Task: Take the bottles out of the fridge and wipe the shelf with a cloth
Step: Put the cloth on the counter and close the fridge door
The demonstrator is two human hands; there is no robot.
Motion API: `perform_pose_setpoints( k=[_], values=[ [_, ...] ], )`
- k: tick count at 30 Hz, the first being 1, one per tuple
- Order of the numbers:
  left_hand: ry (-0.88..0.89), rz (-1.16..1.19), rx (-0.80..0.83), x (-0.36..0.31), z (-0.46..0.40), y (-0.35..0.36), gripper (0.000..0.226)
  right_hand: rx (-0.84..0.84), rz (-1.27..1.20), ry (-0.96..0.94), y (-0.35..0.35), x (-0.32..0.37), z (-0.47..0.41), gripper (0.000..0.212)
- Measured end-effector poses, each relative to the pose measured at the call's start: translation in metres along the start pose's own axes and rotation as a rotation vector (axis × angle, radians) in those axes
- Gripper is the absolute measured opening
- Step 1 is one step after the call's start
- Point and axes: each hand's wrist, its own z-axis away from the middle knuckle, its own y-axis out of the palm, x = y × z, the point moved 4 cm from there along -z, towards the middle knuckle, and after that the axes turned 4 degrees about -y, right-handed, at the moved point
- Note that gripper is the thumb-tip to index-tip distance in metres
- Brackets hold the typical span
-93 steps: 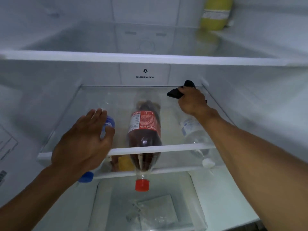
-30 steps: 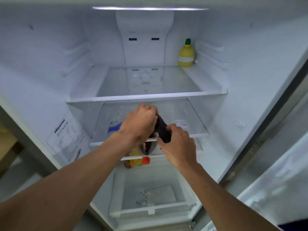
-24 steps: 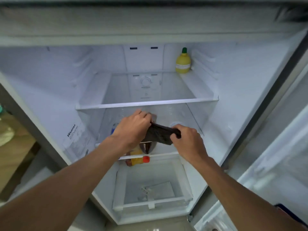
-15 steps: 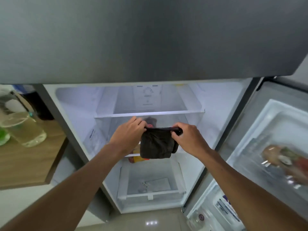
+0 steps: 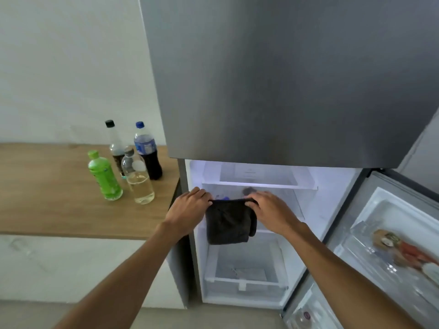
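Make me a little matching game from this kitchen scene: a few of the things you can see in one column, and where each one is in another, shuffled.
Things:
1. green bottle
2. dark cloth
3. packaged food
4. blue-capped cola bottle

Places:
A. in the open fridge door's shelf
B. at the back of the group on the wooden counter, beside the fridge
C. held between the left hand and right hand
D. leftmost of the bottles on the counter

Pairs: 1-D, 2-C, 3-A, 4-B
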Motion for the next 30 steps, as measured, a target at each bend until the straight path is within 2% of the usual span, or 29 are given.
perform_pose_setpoints(
  k=[4, 7, 11, 20, 30],
  values=[
    [-0.029, 0.103, -0.087, 0.047, 0.042, -0.031, 0.018, -0.017, -0.091, 0.011, 0.009, 0.057, -0.013, 0.015],
    [-0.112, 0.201, -0.104, 0.089, 0.077, -0.044, 0.019, -0.021, -0.112, 0.025, 0.024, 0.102, -0.024, 0.017],
    [-0.206, 0.209, -0.099, 0.156, 0.124, -0.056, 0.021, -0.024, -0.155, -0.010, 0.047, 0.178, -0.043, 0.013],
    [-0.402, 0.208, -0.087, 0.293, 0.212, -0.071, 0.025, 0.049, -0.237, -0.117, 0.119, 0.312, -0.112, 0.026],
    [-0.533, 0.169, 0.014, 0.431, 0.241, -0.051, 0.023, 0.169, -0.346, -0.110, 0.213, 0.387, -0.205, 0.025]
  ],
)
